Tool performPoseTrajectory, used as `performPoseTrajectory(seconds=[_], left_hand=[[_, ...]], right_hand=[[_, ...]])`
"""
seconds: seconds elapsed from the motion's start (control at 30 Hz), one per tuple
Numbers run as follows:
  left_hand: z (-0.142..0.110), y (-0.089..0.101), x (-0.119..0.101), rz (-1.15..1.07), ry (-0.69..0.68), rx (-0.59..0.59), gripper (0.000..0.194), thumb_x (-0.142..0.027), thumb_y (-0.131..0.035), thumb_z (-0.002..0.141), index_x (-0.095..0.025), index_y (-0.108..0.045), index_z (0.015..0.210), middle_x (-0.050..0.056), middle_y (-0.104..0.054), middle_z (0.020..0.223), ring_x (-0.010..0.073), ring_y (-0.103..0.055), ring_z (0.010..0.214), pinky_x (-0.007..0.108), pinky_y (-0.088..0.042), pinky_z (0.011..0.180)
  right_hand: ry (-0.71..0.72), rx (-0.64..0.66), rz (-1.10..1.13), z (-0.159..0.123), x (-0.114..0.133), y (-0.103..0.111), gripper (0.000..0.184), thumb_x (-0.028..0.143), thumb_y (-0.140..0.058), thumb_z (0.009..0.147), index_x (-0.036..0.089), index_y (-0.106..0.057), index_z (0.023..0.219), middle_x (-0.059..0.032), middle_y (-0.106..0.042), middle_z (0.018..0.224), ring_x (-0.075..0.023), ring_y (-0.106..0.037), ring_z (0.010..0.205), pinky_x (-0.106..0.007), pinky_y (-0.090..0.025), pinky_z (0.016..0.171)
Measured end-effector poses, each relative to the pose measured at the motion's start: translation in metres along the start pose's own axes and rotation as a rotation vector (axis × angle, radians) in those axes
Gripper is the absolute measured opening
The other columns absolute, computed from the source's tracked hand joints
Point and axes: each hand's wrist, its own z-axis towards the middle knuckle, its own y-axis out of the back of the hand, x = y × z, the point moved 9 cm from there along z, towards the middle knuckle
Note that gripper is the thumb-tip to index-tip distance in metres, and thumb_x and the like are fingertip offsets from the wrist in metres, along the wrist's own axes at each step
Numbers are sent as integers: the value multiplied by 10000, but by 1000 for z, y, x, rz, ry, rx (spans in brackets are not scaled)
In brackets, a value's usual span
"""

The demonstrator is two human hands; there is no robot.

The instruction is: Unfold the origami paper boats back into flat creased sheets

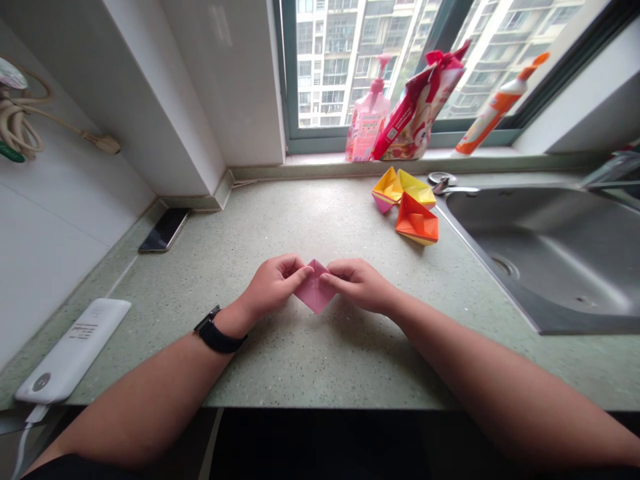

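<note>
Hands first, head view, the only one: left hand [274, 283] and right hand [364, 285] both pinched on the same pink paper [316, 295], one each side, thumbs on the near face, other fingers mostly hidden behind it. Paper is in front of the body, over the middle of the counter [300, 367]; can't tell whether its low corner touches the surface. It's folded into a diamond, one point up, one down, with a line running down the middle between the thumbs. Grips look about level, which I'd keep: pull or press evenly from both sides so the middle line stays straight and the points don't skew. Light pinch near the edges; thin paper will likely crumple or tear at a corner if one hand leads. If a layer has to open, I'd work the thumbs in slowly rather than tug. For sharp creases, lay it on the counter and run a thumbnail along; there's room right under the hands. Orange paper boat [417, 223], yellow paper boat [417, 189] and yellow-and-pink paper boat [385, 192] sit grouped up by the sink [530, 227], well apart from the hands. Worth keeping the paper away from that side, since damp would soften the folds.
</note>
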Motion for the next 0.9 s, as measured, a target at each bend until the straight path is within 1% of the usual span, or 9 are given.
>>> performPoseTrajectory(seconds=[0.1, 0.2, 0.27, 0.37, 0.5, 0.63, 0.7, 0.83, 0.9], left_hand=[[-1, 1, -3, 30, -27, 5, 388, -501, -687, 964, -182, -635, 750, -4, -608, 725, 137, -524, 681, 252, -395, 621], [-2, -2, -7, 47, -70, 28, 373, -475, -690, 972, -183, -644, 745, 0, -628, 725, 139, -544, 686, 250, -414, 625], [-2, -4, -8, 45, -90, 37, 348, -454, -700, 977, -183, -667, 761, 4, -659, 742, 139, -570, 696, 250, -441, 642], [-1, -4, -10, 18, -132, 18, 247, -405, -725, 973, -189, -737, 853, 24, -728, 832, 154, -645, 764, 263, -508, 705], [-2, 3, -20, 4, -234, -55, 126, -322, -770, 956, -204, -792, 920, 49, -759, 937, 175, -699, 886, 283, -564, 788], [-8, 10, -36, 43, -338, -113, 68, -275, -812, 943, -215, -808, 910, 44, -751, 912, 160, -686, 855, 257, -547, 724], [-11, 10, -43, 56, -389, -117, 57, -264, -820, 943, -221, -812, 907, 38, -744, 890, 155, -671, 824, 259, -538, 704], [-17, 8, -52, 42, -483, -74, 10, -229, -826, 944, -230, -816, 946, 34, -746, 910, 154, -670, 831, 289, -552, 770], [-18, 6, -53, 8, -505, -47, 31, -217, -829, 942, -236, -816, 964, 33, -743, 925, 153, -676, 842, 294, -553, 787]], right_hand=[[55, -35, -65, -1, 5, 1, 465, 491, -570, 1039, 203, -544, 676, 40, -468, 629, -114, -444, 610, -277, -315, 585], [108, -109, -103, -2, 9, 6, 389, 446, -579, 1052, 190, -654, 769, 14, -588, 678, -124, -518, 639, -266, -366, 603], [154, -160, -131, -4, 12, 10, 348, 410, -588, 1056, 186, -687, 807, 4, -629, 701, -124, -546, 648, -259, -392, 611], [242, -202, -194, -7, 20, 12, 324, 375, -605, 1061, 189, -696, 812, 0, -647, 709, -121, -557, 643, -255, -414, 617], [362, -248, -321, -12, 32, 13, 282, 332, -615, 1066, 197, -706, 837, 0, -641, 728, -123, -563, 654, -260, -427, 627], [475, -332, -429, -21, 46, 13, 213, 296, -633, 1059, 205, -722, 889, -17, -670, 792, -139, -594, 701, -277, -450, 652], [525, -369, -456, -25, 53, 13, 186, 277, -643, 1054, 207, -724, 901, -22, -678, 806, -144, -605, 709, -281, -465, 658], [591, -400, -476, -31, 63, 11, 127, 265, -665, 1050, 219, -735, 955, -27, -696, 826, -151, -625, 717, -291, -485, 663], [610, -401, -480, -32, 66, 10, 114, 267, -675, 1049, 221, -736, 965, -25, -695, 821, -153, -627, 714, -294, -486, 663]])
